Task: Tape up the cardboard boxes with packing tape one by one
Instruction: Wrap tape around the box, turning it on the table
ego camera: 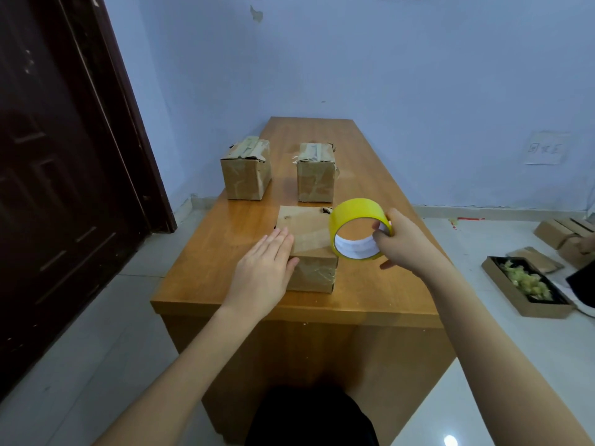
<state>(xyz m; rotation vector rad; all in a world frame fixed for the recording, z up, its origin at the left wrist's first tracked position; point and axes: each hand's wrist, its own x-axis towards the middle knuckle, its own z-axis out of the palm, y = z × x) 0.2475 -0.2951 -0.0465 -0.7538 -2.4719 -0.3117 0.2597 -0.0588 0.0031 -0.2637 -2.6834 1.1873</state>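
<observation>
Right now both bare forearms reach forward over the near edge of the wooden desk [370, 175]. Left hand [264, 272] lies flat, fingers straight and together, palm down on the top near-left corner of the near box [307, 239]; thumb presses the box's front face. Right hand [407, 241] grips the yellow tape roll [359, 228], fingers hooked inside the white core, thumb under the roll's outer edge. Roll is held upright, hollow facing the camera, just above the box's right edge.

Near box is brown cardboard, squarish, plain top, creased front with glossy old tape; it sits near the desk's front centre. Two more boxes stand farther back, apart: far-left box [246, 170] and far-right box [316, 173], both wrinkled, tops bearing worn tape strips. Desk surface is smooth, shiny orange-brown. On the tiled floor at right lies a shallow cardboard tray [528, 289] holding crumpled pale scraps.
</observation>
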